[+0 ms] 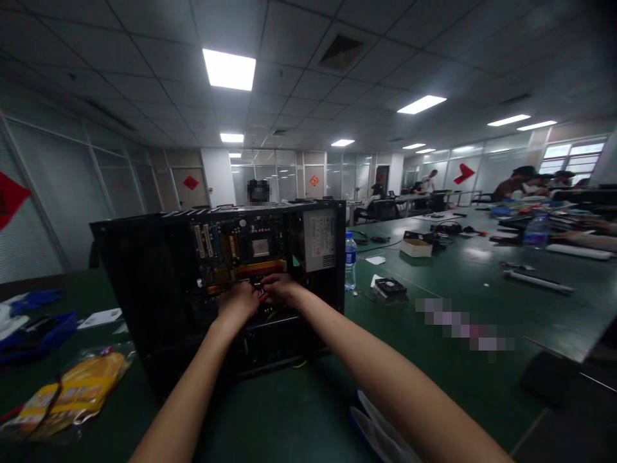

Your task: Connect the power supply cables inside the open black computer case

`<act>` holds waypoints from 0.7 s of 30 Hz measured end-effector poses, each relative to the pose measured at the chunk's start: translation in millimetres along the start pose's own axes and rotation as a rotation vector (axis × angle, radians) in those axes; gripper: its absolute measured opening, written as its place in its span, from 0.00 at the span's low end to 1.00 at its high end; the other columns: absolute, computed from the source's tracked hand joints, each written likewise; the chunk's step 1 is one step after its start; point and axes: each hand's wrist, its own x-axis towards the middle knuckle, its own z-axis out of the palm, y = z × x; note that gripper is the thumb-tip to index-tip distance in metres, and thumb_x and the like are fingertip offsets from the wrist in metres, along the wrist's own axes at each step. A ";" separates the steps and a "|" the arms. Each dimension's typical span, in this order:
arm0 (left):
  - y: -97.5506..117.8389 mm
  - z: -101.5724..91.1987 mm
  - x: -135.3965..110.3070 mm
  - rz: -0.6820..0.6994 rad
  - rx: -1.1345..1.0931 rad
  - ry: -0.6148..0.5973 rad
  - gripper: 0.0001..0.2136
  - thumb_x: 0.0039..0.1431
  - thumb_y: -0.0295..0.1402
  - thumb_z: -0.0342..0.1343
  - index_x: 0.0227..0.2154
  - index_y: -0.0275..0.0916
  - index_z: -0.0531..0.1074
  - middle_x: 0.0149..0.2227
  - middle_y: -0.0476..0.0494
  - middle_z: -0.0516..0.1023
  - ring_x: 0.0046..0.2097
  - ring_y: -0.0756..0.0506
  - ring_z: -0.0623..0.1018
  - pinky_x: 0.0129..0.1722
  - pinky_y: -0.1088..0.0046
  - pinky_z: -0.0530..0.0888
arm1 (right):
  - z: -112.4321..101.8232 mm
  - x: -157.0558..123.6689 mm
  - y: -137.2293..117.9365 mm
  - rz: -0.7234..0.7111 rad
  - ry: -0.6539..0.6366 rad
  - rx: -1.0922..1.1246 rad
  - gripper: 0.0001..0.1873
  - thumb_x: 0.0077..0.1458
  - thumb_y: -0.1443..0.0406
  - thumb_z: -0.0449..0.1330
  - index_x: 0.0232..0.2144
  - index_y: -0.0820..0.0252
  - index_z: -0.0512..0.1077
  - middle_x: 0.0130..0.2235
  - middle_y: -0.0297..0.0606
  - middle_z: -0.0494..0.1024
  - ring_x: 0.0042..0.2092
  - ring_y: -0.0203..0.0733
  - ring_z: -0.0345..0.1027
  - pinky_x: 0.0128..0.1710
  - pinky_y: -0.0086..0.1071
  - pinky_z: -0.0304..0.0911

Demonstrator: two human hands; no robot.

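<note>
Before me stands an open black computer case (139, 289) on the green table. Inside it a motherboard (272, 231) shows white slots, orange memory slots and a square processor socket. A grey power supply (319, 238) with a label fills the upper right corner. Both my hands reach into the case just below the orange slots. My left hand (240, 299) and my right hand (280, 288) are nearly together, fingers bent inward around a small red cable piece (263, 294). The right fingers pinch at it. The left fingertips are hidden behind the hand.
Right of the case stand a water bottle (350, 260), a hard drive (390, 288) and a small open box (416, 247). On the left lie a yellow package (77, 386) and a blue tray (38, 334). People work at tables (525, 186) further off.
</note>
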 end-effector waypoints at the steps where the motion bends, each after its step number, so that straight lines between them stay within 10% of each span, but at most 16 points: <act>1: -0.6 0.1 0.0 0.003 -0.005 0.003 0.18 0.63 0.40 0.46 0.41 0.37 0.79 0.44 0.32 0.81 0.44 0.37 0.81 0.38 0.69 0.72 | -1.1 0.5 -0.3 0.015 -0.024 0.021 0.10 0.59 0.78 0.53 0.36 0.64 0.72 0.25 0.30 0.71 0.22 0.28 0.66 0.25 0.23 0.68; 21: -0.5 0.5 0.9 0.016 0.023 0.059 0.20 0.63 0.40 0.43 0.40 0.37 0.79 0.44 0.30 0.81 0.46 0.36 0.80 0.40 0.65 0.72 | -12.2 7.9 0.7 0.068 -0.193 0.133 0.11 0.58 0.78 0.53 0.32 0.64 0.74 0.27 0.33 0.74 0.25 0.29 0.68 0.29 0.23 0.65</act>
